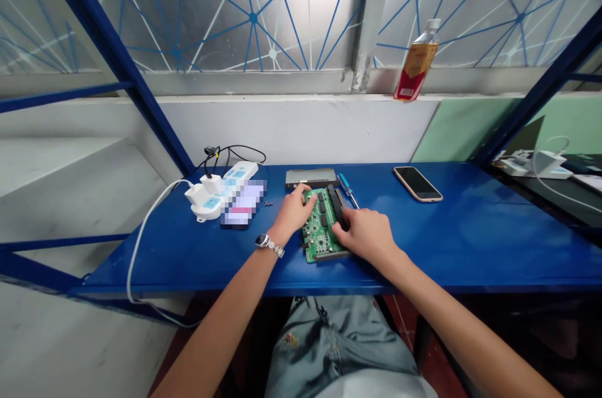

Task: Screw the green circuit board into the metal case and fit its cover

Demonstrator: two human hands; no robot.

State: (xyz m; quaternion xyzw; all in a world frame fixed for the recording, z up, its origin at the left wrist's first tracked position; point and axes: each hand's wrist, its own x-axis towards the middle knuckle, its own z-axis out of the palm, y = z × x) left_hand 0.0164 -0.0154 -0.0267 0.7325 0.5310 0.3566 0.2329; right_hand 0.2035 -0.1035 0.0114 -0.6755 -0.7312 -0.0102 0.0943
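Note:
A green circuit board [322, 240] lies near the middle of the blue table, with black connectors along its right side and a grey metal edge at the front. My left hand [294, 210], with a watch at the wrist, holds the board's left edge, thumb on top. On the right edge, my right hand [369, 232] grips the board by the black connector, fingers partly hidden. Behind the board sits a flat grey metal cover [310, 177]. A screwdriver [346, 186] with a blue handle lies just past the board's right far corner. Several small screws [268, 204] rest left of my left hand.
A white power strip [209, 202] with plugs and cables stands at the table's left, beside a phone [242, 205] with a blurred screen. Another phone [417, 183] lies to the right. On the ledge is a drink bottle [417, 62]. Blue frame posts [150, 116] flank the table [470, 241].

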